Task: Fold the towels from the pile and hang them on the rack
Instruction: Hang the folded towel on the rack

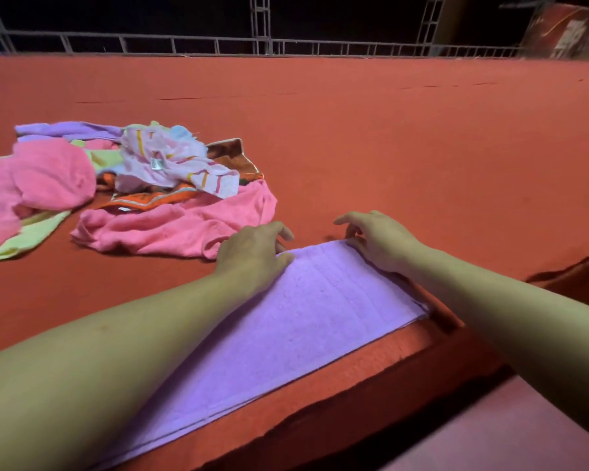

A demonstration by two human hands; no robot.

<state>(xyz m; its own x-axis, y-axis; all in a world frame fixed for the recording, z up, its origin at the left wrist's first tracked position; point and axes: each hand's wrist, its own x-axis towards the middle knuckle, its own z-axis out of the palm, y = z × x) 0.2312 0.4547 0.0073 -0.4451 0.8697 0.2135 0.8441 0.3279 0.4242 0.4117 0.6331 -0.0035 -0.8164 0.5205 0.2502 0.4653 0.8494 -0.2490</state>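
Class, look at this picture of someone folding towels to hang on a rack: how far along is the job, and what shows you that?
Early on. Done: nothing hung that can be seen. In hand: the purple towel lies flat and layered on the red table, with the left hand and right hand at its far corners. Left: the pile of pink, yellow and striped towels is unfolded, and no rack is clearly in view.

No legible text. A small white care tag [156, 163] is sewn on the striped pale towel [181, 164] at the top of the pile [123, 185]; its print is too small to read. Beyond the pile, at the far right, a red banner [568, 32] carries blurred white marks, unreadable.
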